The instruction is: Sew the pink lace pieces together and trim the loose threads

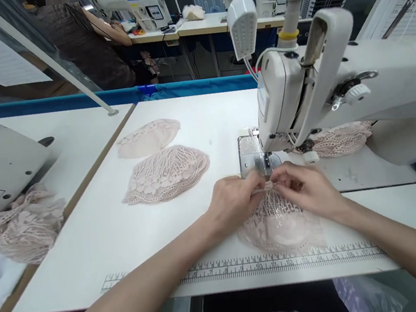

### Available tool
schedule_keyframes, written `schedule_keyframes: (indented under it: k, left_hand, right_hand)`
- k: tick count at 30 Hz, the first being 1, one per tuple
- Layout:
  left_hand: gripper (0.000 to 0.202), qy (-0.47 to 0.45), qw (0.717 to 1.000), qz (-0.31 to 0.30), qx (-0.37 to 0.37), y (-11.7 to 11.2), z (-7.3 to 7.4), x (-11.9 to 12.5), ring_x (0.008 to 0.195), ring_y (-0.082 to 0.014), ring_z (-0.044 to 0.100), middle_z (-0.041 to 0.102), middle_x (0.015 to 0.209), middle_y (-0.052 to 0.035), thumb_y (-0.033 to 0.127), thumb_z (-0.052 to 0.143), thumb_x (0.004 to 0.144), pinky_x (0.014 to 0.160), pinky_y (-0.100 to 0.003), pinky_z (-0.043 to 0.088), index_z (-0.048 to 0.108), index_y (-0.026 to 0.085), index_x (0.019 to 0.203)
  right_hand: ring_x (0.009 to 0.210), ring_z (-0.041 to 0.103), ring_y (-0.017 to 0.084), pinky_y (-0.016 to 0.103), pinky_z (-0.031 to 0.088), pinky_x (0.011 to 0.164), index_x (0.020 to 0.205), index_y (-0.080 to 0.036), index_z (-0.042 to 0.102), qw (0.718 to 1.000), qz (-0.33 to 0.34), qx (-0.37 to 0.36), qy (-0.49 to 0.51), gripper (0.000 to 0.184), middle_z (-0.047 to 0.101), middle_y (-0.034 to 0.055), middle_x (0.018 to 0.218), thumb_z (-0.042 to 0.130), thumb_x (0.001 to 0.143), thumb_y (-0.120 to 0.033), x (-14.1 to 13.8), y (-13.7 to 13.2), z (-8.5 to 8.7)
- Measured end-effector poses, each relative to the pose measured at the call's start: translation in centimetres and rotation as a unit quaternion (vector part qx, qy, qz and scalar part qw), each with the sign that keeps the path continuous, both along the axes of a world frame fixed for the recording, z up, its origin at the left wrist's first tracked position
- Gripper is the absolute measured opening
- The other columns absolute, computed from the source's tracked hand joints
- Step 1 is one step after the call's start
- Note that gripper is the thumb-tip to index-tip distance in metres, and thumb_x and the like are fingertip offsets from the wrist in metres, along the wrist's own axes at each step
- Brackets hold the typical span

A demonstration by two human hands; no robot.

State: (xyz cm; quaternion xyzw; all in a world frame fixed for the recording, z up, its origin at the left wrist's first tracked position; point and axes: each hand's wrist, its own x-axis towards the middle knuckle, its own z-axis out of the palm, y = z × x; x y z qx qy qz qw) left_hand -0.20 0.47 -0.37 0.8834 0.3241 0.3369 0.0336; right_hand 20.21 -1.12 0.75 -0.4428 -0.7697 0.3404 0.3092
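Note:
A pale pink lace piece [278, 223] lies on the white table in front of the sewing machine [336, 91]. My left hand [233, 200] pinches its top edge from the left, fingers closed on the lace. My right hand [305, 187] pinches the same edge from the right. Both sets of fingertips meet just in front of the presser foot [267, 162] and the metal needle plate [249, 159].
Two more lace pieces [167, 173] [148, 137] lie to the left on the table. More lace [339, 138] sits behind the machine and a heap [16, 225] at far left. A printed ruler [243, 268] runs along the front edge. Another person [82, 40] sits at a far machine.

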Motion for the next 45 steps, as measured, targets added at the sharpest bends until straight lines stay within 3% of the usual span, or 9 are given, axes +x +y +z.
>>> schedule_keyframes:
  k: [2,4,14,26,31,35,37,40,45]
  left_hand:
    - [0.011,-0.003,0.999,-0.014,0.053,-0.1,-0.1,-0.1,0.042,-0.0058,0.047,0.058,0.055,0.0082,0.011,0.048,0.090,0.047,-0.019,0.039,0.046,0.019,0.081]
    - [0.013,-0.009,0.997,-0.020,0.074,-0.1,-0.1,-0.2,0.041,-0.0055,0.047,0.058,0.055,0.0089,0.010,0.048,0.089,0.047,-0.019,0.041,0.045,0.019,0.080]
    - [0.012,-0.012,0.999,-0.027,0.043,-0.2,-0.2,-0.4,0.041,-0.0055,0.045,0.059,0.055,0.0095,0.010,0.049,0.087,0.047,-0.019,0.039,0.044,0.020,0.082]
    - [0.013,-0.021,0.999,-0.032,0.027,-0.2,-0.4,-0.4,0.041,-0.0052,0.046,0.059,0.056,0.0091,0.008,0.047,0.088,0.047,-0.018,0.041,0.043,0.020,0.083]
    - [0.011,-0.036,0.998,-0.042,0.015,-0.2,-0.4,-0.5,0.041,-0.0047,0.045,0.058,0.056,0.0090,0.018,0.050,0.093,0.045,-0.017,0.041,0.044,0.020,0.084]
    - [0.017,-0.055,0.997,-0.062,0.001,-0.1,-0.1,-0.5,0.040,-0.0048,0.043,0.053,0.054,0.0101,0.029,0.054,0.094,0.043,-0.017,0.039,0.043,0.020,0.085]
    - [0.018,-0.060,0.995,-0.076,0.003,-0.2,0.0,-0.6,0.040,-0.0051,0.045,0.053,0.054,0.0101,0.031,0.057,0.093,0.042,-0.017,0.038,0.044,0.020,0.086]
    - [0.012,-0.052,0.995,-0.083,-0.008,-0.3,-0.1,-0.5,0.045,-0.0062,0.052,0.063,0.065,0.0054,0.029,0.052,0.094,0.044,-0.018,0.043,0.046,0.019,0.096]
    - [0.030,-0.039,0.995,-0.085,-0.031,-0.6,-0.4,-0.4,0.044,-0.0078,0.053,0.064,0.062,0.0060,0.010,0.046,0.089,0.043,-0.019,0.044,0.050,0.015,0.118]
  right_hand:
    - [0.057,0.057,0.010,0.022,0.046,0.048,0.098,-0.020,0.058,0.996,0.022,0.086,-0.011,0.010,0.061,-0.0018,0.070,0.051,0.091,-0.018,-0.1,-0.5,-0.6]
    - [0.055,0.054,0.009,0.021,0.043,0.046,0.098,-0.020,0.056,0.992,0.026,0.125,-0.009,0.009,0.058,-0.0031,0.068,0.051,0.092,-0.018,-0.1,-0.7,-0.8]
    - [0.055,0.054,0.009,0.021,0.044,0.047,0.096,-0.020,0.053,0.991,0.022,0.127,-0.025,0.008,0.057,-0.0033,0.067,0.050,0.091,-0.015,0.0,-0.7,-0.5]
    - [0.057,0.056,0.008,0.020,0.046,0.049,0.099,-0.018,0.054,0.983,0.036,0.182,-0.015,0.011,0.060,-0.0023,0.072,0.051,0.091,-0.012,-0.1,-0.7,-0.6]
    - [0.055,0.053,0.008,0.020,0.046,0.048,0.104,-0.019,0.054,0.979,0.048,0.198,-0.028,0.016,0.061,-0.0021,0.072,0.049,0.091,-0.011,-0.1,-0.7,-0.8]
    - [0.062,0.061,0.010,0.023,0.052,0.054,0.103,-0.019,0.057,0.970,0.055,0.234,-0.032,0.018,0.068,0.0018,0.079,0.048,0.091,-0.009,-0.2,-0.6,-0.6]
    - [0.062,0.063,0.011,0.024,0.054,0.053,0.103,-0.019,0.060,0.957,0.046,0.284,-0.035,0.019,0.069,0.0019,0.076,0.050,0.091,-0.008,-0.1,-0.6,-0.3]
    - [0.060,0.066,0.013,0.024,0.054,0.048,0.104,-0.023,0.064,0.916,0.065,0.393,-0.052,0.027,0.070,-0.0007,0.070,0.058,0.086,-0.005,0.4,-0.7,0.2]
    - [0.061,0.068,0.013,0.023,0.057,0.048,0.083,-0.026,0.071,0.791,0.173,0.567,-0.150,0.020,0.071,-0.0022,0.069,0.063,0.083,-0.007,1.0,-0.9,1.6]
